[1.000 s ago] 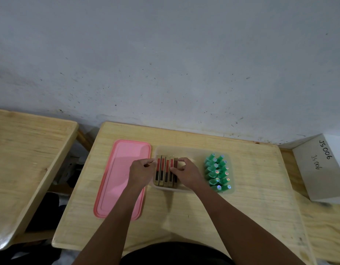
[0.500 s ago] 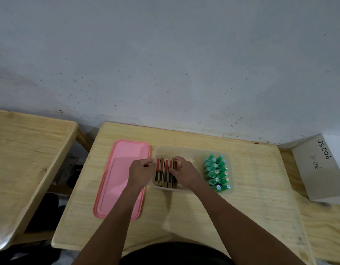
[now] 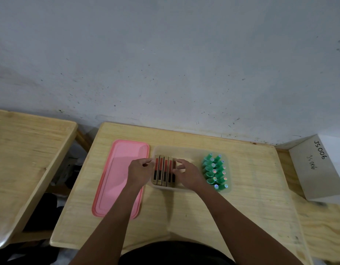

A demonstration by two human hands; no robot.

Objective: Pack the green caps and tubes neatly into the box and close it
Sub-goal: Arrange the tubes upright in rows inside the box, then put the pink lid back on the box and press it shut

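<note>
A clear plastic box (image 3: 186,150) sits on the wooden table. Inside its left part stands a row of several tan tubes (image 3: 164,171) with red and black windows. Two rows of several green caps (image 3: 215,170) fill its right end. My left hand (image 3: 140,169) presses against the left side of the tube row at the box's left wall. On the row's right side, my right hand (image 3: 186,173) touches the tubes with spread fingers. The pink lid (image 3: 117,178) lies flat on the table left of the box, partly under my left forearm.
A white cardboard box (image 3: 320,169) marked JS006 stands at the right, off the table's corner. A second wooden table (image 3: 22,159) is on the left, with a gap and dark items below. A grey wall rises behind the table.
My right hand has slid left against the tubes and its fingers have spread. The tube row looks a little tighter toward the box's left wall. My left hand stayed in place.
</note>
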